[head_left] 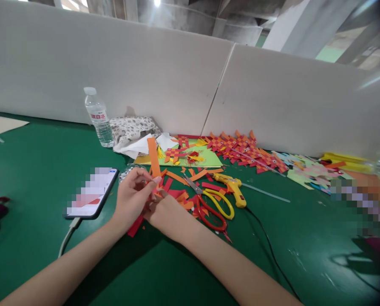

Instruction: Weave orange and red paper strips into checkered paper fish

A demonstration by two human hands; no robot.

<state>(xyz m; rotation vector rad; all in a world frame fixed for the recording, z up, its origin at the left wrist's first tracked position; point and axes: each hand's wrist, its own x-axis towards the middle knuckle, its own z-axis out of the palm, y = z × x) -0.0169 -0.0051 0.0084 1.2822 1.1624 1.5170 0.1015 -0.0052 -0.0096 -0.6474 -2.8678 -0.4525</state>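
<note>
Close together over the green table, my left hand (133, 194) and my right hand (166, 212) are both closed on interlaced paper strips. An orange paper strip (153, 154) sticks up from between the fingers, and a red paper strip (135, 227) pokes out below them. My own fingers hide most of the folded middle. Just beyond and to the right lie loose orange and red paper pieces (185, 197). Scissors (214, 202) with one red and one yellow handle rest on them, beside a yellow glue gun (232, 187) with a clear glue stick in its back.
A phone (92, 193) on a cable lies at left, with a water bottle (98, 119) behind it. Several woven red-and-orange paper fish (241, 146) are piled by the grey partition (164, 76). The glue gun's black cord (268, 238) runs toward the front edge.
</note>
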